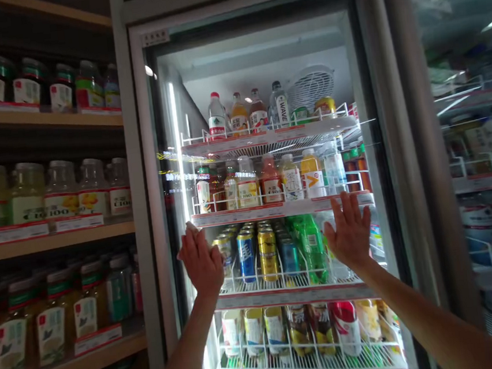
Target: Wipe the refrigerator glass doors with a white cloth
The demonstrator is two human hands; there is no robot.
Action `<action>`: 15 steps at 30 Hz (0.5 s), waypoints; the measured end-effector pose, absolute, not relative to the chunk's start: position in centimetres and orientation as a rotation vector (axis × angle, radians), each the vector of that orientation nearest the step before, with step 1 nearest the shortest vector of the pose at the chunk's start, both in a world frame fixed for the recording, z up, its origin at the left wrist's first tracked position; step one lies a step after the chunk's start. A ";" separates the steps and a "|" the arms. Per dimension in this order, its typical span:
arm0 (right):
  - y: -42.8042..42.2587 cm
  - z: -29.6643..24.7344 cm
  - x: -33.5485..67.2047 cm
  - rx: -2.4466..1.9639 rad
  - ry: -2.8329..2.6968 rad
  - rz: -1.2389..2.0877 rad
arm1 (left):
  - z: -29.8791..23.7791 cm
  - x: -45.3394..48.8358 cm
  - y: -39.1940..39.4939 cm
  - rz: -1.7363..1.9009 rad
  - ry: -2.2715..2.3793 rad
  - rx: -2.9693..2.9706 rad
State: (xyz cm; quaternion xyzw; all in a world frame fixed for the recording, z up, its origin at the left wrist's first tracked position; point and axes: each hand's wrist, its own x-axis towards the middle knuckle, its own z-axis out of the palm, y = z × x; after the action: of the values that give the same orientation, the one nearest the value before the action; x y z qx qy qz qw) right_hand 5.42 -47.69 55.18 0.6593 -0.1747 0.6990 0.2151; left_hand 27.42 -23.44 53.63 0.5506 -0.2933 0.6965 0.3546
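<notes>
My left hand [201,262] is pressed toward the glass door [259,50] of the drinks fridge, on its left side. A small pale piece, apparently a cloth [191,228], peeks out past its fingertips; most of it is hidden under the palm. On the right, my right hand [348,231] lies with fingers spread against the same glass, nothing visible in it. Behind the glass, between the hands, stand a blue can [247,258], a gold can [268,255] and green bottles [313,247] on a wire shelf.
Other fridge shelves hold juice bottles [271,182], a water bottle [216,117] and cans [347,328]. Wooden shelves [55,240] with rows of bottles stand to the left. A second glass-fronted fridge [483,185] is at the right, past the metal frame [424,132].
</notes>
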 end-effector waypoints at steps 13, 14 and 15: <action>-47.4 55.3 5.2 1.807 -0.498 1.915 | 56.0 23.2 -27.6 1.829 -1.173 1.342; -47.4 55.3 5.3 1.804 -0.499 1.918 | 56.2 24.0 -27.1 1.809 -1.055 1.348; -47.4 55.3 5.4 1.799 -0.500 1.923 | 56.2 24.3 -27.0 1.783 -0.949 1.351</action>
State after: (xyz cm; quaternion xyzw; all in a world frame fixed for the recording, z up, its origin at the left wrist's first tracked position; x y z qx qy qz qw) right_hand 5.35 -47.41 55.29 0.6535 -0.1817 0.6983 0.2285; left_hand 24.31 -26.97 56.22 0.5213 -0.3659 0.6878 0.3483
